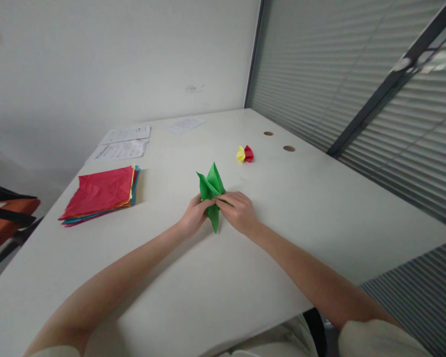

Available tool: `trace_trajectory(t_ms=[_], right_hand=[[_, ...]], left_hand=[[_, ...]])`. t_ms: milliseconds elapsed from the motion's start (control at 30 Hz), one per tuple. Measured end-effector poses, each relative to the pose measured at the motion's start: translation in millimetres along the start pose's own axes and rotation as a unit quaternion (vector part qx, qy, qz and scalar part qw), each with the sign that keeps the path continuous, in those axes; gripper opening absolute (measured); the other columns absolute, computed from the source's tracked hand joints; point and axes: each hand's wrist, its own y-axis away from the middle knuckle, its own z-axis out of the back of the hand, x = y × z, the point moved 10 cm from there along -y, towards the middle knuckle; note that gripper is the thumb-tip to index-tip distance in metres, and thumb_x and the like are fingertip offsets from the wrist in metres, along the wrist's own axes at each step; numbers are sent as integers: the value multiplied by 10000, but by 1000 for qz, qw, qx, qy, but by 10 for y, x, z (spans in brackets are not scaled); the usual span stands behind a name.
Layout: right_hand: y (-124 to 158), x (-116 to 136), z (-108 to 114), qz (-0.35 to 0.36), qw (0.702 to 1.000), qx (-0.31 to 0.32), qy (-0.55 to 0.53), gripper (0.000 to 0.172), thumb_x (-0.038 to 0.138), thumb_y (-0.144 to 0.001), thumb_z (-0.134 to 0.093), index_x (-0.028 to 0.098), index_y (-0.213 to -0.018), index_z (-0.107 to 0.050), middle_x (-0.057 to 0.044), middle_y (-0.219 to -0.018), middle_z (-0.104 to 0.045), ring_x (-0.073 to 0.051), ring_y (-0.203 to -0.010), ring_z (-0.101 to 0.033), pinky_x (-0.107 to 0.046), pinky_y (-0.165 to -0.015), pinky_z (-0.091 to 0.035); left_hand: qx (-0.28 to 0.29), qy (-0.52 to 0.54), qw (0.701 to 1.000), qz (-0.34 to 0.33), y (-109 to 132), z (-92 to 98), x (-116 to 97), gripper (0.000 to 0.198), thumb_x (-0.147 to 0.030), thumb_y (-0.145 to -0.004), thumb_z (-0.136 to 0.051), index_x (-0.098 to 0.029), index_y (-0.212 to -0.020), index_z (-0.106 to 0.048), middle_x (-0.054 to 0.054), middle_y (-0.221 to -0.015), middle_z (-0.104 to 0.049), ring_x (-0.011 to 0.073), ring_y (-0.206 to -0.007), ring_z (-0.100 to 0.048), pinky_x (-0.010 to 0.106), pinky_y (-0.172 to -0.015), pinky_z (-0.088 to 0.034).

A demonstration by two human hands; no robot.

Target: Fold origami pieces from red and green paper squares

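Observation:
A piece of folded green paper (213,184) with pointed flaps is held between both hands just above the white table. My left hand (195,216) grips its left side, the thumb lying across the front near the middle. From the right, my right hand (238,212) pinches the same paper, its fingertips close to the left thumb. Two tips of the paper point up and away from me, and one points down toward me. The hands hide part of its middle.
A stack of coloured paper sheets (104,192), red on top, lies at the left. Farther back are printed pages (122,148) and another sheet (186,125). A small yellow and red folded paper piece (245,154) sits beyond my right hand. Window blinds (319,74) border the right side.

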Motion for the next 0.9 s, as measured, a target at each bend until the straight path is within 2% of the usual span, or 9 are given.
trace_trajectory(t_ms=[100,267,533,667,900], right_hand=[[-10,25,4,1,1000,3,-3,280,195,-970,-423,180,-1086,-678,-94,-1081,-704,-192,-1032,-604,-341,-905,-420],[-30,21,76,-9,999,-14,36,225,201,-954,-446,168,-926,-666,-86,-999,-701,-202,-1006,-586,-342,-896,-374],[-19,21,135,-41,993,-41,101,217,203,-928,-471,200,-823,-660,-57,-915,-691,-218,-965,-535,-396,-915,-280],[-23,9,205,-37,992,-71,97,205,222,-936,-473,199,-881,-669,-49,-901,-694,-206,-903,-543,-388,-893,-302],[-20,80,236,22,991,-111,75,182,166,-928,-485,188,-913,-665,-72,-876,-669,-208,-815,-542,-362,-752,-381]], left_hand=[[-30,8,999,4,-15,82,16,221,-258,-642,-726,-146,-801,-621,-8,-697,-620,115,-628,-553,234,-587,-420],[-57,5,998,-15,-7,123,-1,291,-271,-595,-777,-138,-803,-624,-1,-712,-641,123,-649,-569,252,-632,-448],[-45,-4,999,-12,39,50,44,315,-309,-628,-811,-119,-821,-650,0,-710,-646,108,-630,-561,245,-622,-456],[-45,26,999,-7,31,55,33,324,-289,-611,-828,-112,-837,-679,24,-764,-682,118,-666,-593,241,-637,-471],[-53,42,998,-5,28,71,-16,347,-275,-564,-862,-99,-820,-706,51,-800,-718,132,-677,-621,257,-660,-495]])
